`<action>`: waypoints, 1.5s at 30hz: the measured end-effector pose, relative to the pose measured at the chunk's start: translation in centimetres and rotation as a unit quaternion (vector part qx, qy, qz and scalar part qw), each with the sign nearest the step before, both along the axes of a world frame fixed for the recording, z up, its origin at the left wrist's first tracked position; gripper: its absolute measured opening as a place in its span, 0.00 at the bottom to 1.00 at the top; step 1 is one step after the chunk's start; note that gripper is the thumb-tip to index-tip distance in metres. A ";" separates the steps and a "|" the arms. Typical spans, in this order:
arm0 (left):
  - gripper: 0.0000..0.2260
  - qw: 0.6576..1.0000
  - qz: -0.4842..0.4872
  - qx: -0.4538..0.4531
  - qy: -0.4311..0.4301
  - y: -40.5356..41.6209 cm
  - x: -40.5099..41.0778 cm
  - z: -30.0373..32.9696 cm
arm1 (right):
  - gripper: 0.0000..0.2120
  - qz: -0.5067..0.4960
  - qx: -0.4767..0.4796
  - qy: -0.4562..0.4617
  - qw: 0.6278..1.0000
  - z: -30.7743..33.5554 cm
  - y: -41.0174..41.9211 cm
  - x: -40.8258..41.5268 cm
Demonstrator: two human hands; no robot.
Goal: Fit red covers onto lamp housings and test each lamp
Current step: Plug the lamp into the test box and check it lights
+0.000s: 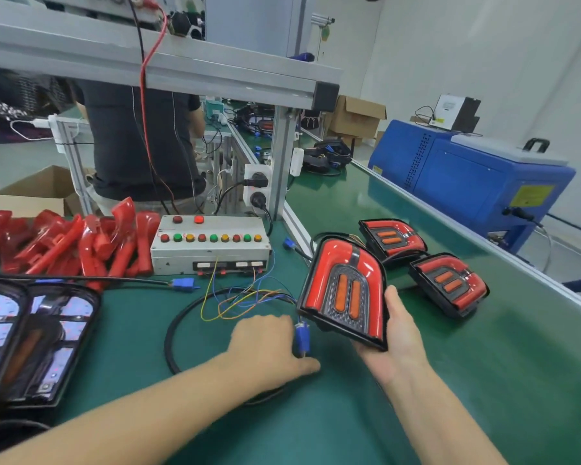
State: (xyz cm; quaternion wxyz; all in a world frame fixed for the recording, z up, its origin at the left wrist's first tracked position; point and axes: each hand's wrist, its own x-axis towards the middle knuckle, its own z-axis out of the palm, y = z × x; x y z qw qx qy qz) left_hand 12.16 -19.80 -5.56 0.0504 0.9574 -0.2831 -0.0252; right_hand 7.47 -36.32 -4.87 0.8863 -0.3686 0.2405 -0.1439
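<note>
The right hand (394,333) held a covered lamp (344,290) above the desk (416,380) while the left hand's (269,344) fingers pinched its blue plug (302,338) — the testing step, it seemed — likely mating or unplugging next.

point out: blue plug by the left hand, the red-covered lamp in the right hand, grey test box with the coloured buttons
Blue plastic plug (302,338), head view: middle of its body, beside the left hand.
Red-covered lamp with two orange bars (344,290), head view: centre of the lens, between the bars.
Grey metal test box with coloured buttons (182,256), head view: bare front wall.
</note>
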 end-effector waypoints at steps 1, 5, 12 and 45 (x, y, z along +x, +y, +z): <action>0.19 1.000 0.012 -0.007 -0.005 -0.4 0.0 -0.5 | 0.18 0.001 -0.003 0.006 1.000 0.0 0.1 0.0; 0.03 0.999 0.021 -0.019 -0.018 0.5 1.0 -0.1 | 0.17 -0.005 -0.030 0.040 0.999 -0.2 -0.6 -0.3; 0.04 0.946 0.017 -0.292 0.138 8.4 6.0 6.1 | 0.18 0.070 -0.141 0.136 0.978 -0.9 -0.8 0.1; 0.13 0.947 -0.214 -0.225 -0.076 9.0 2.1 6.3 | 0.09 0.110 -0.773 -0.211 0.588 3.2 7.3 0.3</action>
